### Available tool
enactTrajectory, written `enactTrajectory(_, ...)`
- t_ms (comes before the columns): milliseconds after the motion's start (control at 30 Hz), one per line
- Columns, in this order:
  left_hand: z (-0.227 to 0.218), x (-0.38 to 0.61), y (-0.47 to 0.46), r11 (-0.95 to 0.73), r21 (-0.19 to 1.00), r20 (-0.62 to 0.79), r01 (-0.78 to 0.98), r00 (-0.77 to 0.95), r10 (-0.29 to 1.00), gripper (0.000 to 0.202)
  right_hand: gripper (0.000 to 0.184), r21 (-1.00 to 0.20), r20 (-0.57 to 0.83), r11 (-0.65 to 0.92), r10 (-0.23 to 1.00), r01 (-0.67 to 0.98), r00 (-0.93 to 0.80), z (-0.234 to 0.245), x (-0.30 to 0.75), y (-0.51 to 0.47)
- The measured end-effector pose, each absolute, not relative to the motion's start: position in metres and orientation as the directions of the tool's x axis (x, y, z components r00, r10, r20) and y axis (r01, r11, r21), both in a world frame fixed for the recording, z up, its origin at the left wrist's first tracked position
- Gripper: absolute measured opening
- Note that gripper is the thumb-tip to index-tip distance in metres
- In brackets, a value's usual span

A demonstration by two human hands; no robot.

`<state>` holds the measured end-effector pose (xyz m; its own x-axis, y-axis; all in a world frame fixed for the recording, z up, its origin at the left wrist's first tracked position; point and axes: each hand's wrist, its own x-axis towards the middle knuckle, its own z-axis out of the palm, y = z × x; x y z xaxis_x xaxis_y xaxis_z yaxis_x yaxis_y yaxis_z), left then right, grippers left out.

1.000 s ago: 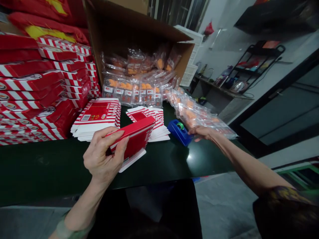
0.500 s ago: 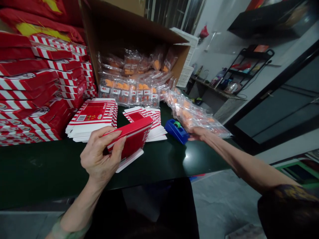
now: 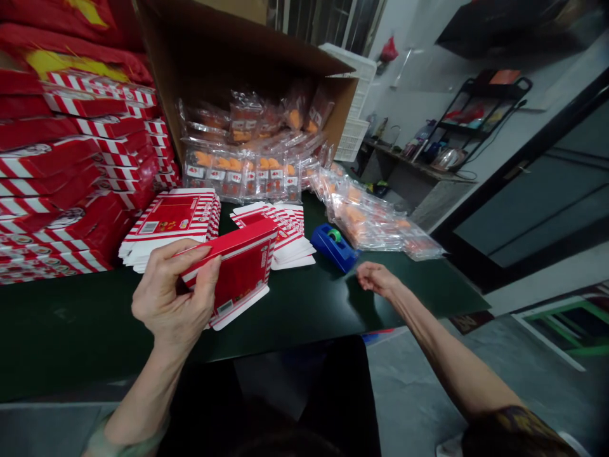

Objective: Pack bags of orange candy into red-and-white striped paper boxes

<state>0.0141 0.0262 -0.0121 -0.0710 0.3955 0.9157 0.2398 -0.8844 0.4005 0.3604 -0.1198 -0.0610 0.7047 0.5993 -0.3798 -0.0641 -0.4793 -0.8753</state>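
My left hand (image 3: 176,295) is closed around a red carton (image 3: 242,270) with striped edges, thumb on the near face and fingers behind. The carton is tilted, and a white flap (image 3: 242,309) sticks out along its lower edge. To the right, my right hand (image 3: 375,278) is pinched shut just off the front end of a blue tape dispenser (image 3: 334,247) with a green core. A faint clear strip of tape shows between the dispenser and those fingertips, though it is hard to see.
Flat striped cartons (image 3: 174,216) and a fanned pile (image 3: 290,244) lie on the dark green table (image 3: 304,317). Filled red boxes (image 3: 61,171) are stacked at left. A cardboard box (image 3: 345,105) holds clear packets (image 3: 238,174); more packets (image 3: 366,216) spread to the right.
My right hand has drawn back from beside the dispenser toward me, fingers now pinched. My left hand and the carton have shifted slightly left in view, showing more of the carton's face.
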Motion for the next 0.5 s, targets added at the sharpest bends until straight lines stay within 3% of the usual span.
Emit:
enactTrajectory(100,-0.013,0.015,0.031,-0.886,0.402,0.916,0.233,-0.105,0.388,0.027,0.025,-0.83,-0.384,-0.557,0.565,-0.006,0.73,-0.068,0.353,-0.111)
enactTrajectory(200,-0.01,0.018,0.028,-0.886,0.406,0.914,0.226,-0.11,0.391,0.026,0.015,-0.85,-0.299,-0.52,0.61,0.087,0.734,-0.057,0.328,-0.109)
enactTrajectory(233,-0.008,0.02,0.024,-0.887,0.406,0.914,0.219,-0.104,0.392,0.025,0.019,-0.867,-0.263,-0.484,0.646,0.118,0.717,-0.048,0.314,-0.11)
enactTrajectory(367,-0.002,0.033,0.007,-0.904,0.381,0.924,0.194,-0.044,0.38,0.021,0.027,-0.96,-0.075,-0.203,0.849,0.191,0.523,0.002,0.236,-0.115)
enactTrajectory(433,-0.001,0.039,0.0,-0.914,0.364,0.93,0.177,-0.019,0.367,0.02,0.03,-0.993,0.119,0.108,0.927,0.049,0.355,0.027,0.198,-0.111)
enactTrajectory(500,-0.001,0.041,-0.006,-0.92,0.357,0.933,0.16,-0.008,0.36,0.02,0.032,-0.975,0.175,0.208,0.937,-0.082,0.301,0.042,0.172,-0.1)
